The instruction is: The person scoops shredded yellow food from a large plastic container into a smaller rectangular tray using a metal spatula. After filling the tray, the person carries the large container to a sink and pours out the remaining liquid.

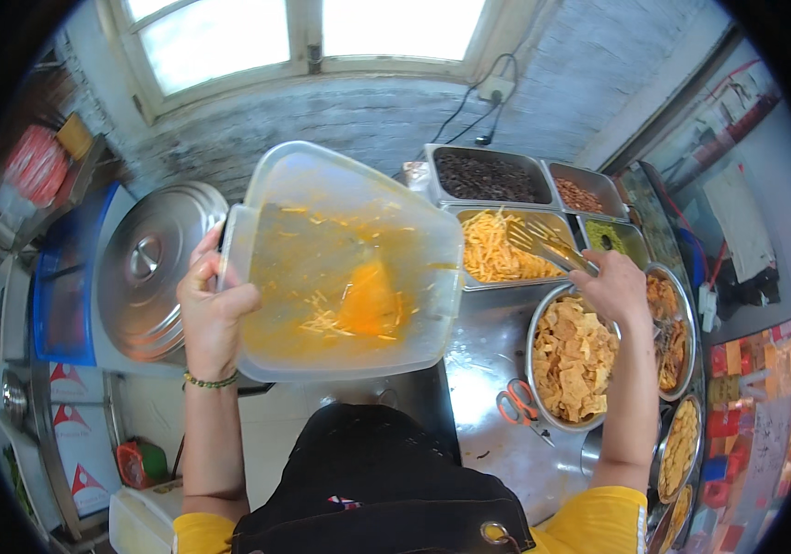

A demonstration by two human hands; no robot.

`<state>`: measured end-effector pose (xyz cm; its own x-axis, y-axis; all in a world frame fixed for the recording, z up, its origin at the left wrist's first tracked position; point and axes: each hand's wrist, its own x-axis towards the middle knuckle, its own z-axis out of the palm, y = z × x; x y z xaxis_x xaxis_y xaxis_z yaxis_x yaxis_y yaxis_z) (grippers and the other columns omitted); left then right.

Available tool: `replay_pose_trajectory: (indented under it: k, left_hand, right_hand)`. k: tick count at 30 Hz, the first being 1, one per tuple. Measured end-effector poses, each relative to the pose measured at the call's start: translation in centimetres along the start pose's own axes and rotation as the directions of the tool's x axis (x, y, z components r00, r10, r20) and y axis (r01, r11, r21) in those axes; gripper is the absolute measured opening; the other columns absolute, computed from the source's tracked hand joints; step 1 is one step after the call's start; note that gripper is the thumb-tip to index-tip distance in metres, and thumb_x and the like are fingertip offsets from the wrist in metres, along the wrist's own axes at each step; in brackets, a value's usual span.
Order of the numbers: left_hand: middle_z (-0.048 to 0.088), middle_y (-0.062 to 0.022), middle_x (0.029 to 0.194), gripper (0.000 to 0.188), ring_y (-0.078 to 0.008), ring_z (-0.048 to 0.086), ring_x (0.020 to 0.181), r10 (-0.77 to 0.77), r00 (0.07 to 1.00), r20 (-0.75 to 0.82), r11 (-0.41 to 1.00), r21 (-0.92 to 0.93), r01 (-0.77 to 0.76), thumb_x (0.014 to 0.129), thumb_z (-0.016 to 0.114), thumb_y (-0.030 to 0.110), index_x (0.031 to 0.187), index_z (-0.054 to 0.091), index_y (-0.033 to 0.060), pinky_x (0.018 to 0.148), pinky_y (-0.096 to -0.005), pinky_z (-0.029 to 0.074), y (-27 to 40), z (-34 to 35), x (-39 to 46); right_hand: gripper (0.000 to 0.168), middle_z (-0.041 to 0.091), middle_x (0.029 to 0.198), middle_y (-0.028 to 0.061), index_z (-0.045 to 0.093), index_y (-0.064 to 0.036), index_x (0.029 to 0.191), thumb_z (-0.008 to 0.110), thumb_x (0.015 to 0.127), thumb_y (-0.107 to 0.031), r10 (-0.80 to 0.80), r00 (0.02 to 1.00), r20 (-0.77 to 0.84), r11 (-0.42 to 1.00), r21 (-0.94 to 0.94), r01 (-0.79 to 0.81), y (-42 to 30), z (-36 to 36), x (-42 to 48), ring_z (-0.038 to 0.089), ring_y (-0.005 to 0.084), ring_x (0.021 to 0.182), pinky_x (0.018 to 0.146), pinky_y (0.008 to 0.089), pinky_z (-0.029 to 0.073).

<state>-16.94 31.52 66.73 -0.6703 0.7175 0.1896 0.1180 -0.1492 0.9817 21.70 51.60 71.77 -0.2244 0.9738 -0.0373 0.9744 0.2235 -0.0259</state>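
My left hand (215, 298) grips the handle side of a translucent plastic tub (285, 263), tilted so its inside faces the camera. Orange liquid and a few yellow shreds lie in the tub. My right hand (610, 280) holds metal tongs or a slotted serving tool (541, 242), its tines over the yellow shreds (489, 242) in a steel pan. Behind that pan stands one of dark shredded food (485, 176); peanuts (577, 196) and a green chopped food (602, 235) fill smaller pans at the right. A bowl of fried crisp pieces (572, 356) is beneath my right forearm.
Orange-handled scissors (518, 403) lie on the steel counter (485, 360). A large lidded steel pot (146, 266) and a blue-rimmed container (63, 291) stand at the left. More food bowls (678, 443) line the right edge. A cable runs from the wall socket (496, 88).
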Motion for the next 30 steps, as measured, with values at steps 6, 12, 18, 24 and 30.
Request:
replay_pose_trajectory:
  k: [6, 12, 18, 24, 30]
  left_hand:
    - [0.050, -0.0217, 0.124, 0.019, -0.0269, 0.030, 0.135, 0.054, 0.998, 0.027, 0.998, 0.032, -0.055, 0.053, 0.061, -0.004, 0.056, 0.046, 0.0075, 0.103, -0.0347, 0.025, 1.4, -0.2, -0.1]
    - [0.052, -0.0210, 0.120, 0.020, -0.0279, 0.030, 0.135, 0.100, 0.992, 0.072, 0.995, 0.008, -0.101, 0.052, 0.061, -0.006, 0.055, 0.046, 0.0078, 0.104, -0.0359, 0.025, 2.7, -0.1, -1.6]
    - [0.040, -0.0189, 0.140, 0.021, -0.0245, 0.040, 0.127, 0.129, 0.984, 0.125, 0.989, 0.061, -0.137, 0.051, 0.060, -0.007, 0.058, 0.046, 0.0071, 0.100, -0.0317, 0.032, 2.4, -1.3, -1.9]
    - [0.043, -0.0185, 0.132, 0.021, -0.0252, 0.035, 0.131, 0.116, 0.984, 0.133, 0.990, 0.064, -0.126, 0.051, 0.060, -0.007, 0.057, 0.046, 0.0072, 0.100, -0.0322, 0.030, 2.8, -1.1, -2.0]
    - [0.047, -0.0193, 0.125, 0.019, -0.0276, 0.031, 0.133, 0.133, 0.986, 0.104, 0.989, 0.043, -0.138, 0.051, 0.060, -0.006, 0.056, 0.047, 0.0064, 0.100, -0.0328, 0.030, 2.6, -0.9, -1.7]
  right_hand:
    - [0.048, 0.067, 0.094, 0.0170, 0.066, -0.010, 0.110, 0.065, 0.073, -0.041, -0.408, 0.837, 0.364, 0.913, 0.141, 0.383, -10.6, 1.9, -1.6, 0.063, 0.0306, 0.094, 0.083, 0.0379, 0.048]
    - [0.040, 0.067, 0.081, 0.0169, 0.070, -0.001, 0.086, 0.062, 0.074, -0.038, -0.461, 0.783, 0.417, 0.845, -0.065, 0.532, -15.9, 7.8, 1.2, 0.065, 0.0305, 0.082, 0.073, 0.0394, 0.050]
    - [0.034, 0.065, 0.067, 0.0085, 0.070, -0.001, 0.083, 0.069, 0.074, -0.034, -0.345, 0.592, 0.728, 0.930, 0.180, 0.320, -18.0, 7.7, 3.3, 0.062, 0.0182, 0.056, 0.052, 0.0308, 0.049]
    - [0.032, 0.062, 0.064, 0.0068, 0.068, 0.001, 0.088, 0.068, 0.078, -0.030, -0.380, 0.464, 0.800, 0.902, 0.431, -0.005, -17.0, 11.7, 3.2, 0.058, 0.0138, 0.050, 0.046, 0.0263, 0.047]
    - [0.031, 0.060, 0.061, 0.0056, 0.068, 0.001, 0.087, 0.066, 0.079, -0.029, -0.511, 0.453, 0.730, 0.819, 0.573, 0.000, -18.4, 12.3, 2.4, 0.055, 0.0120, 0.047, 0.045, 0.0246, 0.045]
